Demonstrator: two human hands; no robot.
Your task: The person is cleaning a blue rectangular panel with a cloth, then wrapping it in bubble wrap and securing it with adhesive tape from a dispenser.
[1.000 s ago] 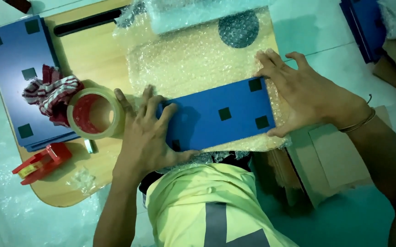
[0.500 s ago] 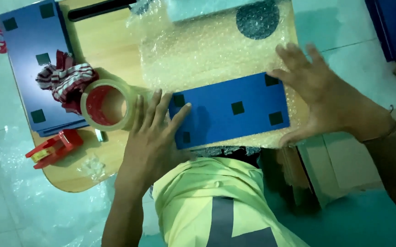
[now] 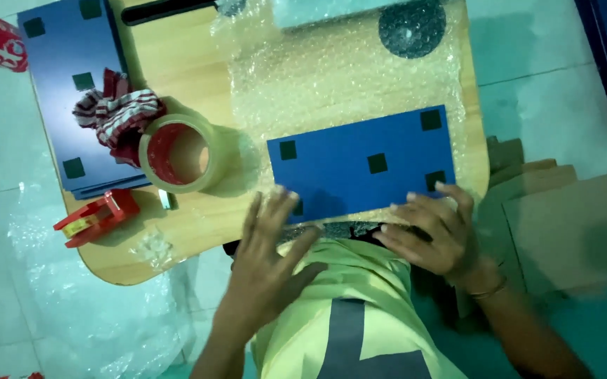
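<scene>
Two hands, fingers spread flat, gripping nothing: left hand (image 3: 268,263) and right hand (image 3: 433,235) touch the near edge of one blue panel (image 3: 363,165) on bubble wrap (image 3: 331,84). Beyond left fingertips: one tape roll (image 3: 177,154), one blue stack (image 3: 65,91).

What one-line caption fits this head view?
Both hands, left hand and right hand, rest at the near edge of a blue panel lying on bubble wrap, beside a tape roll.
</scene>
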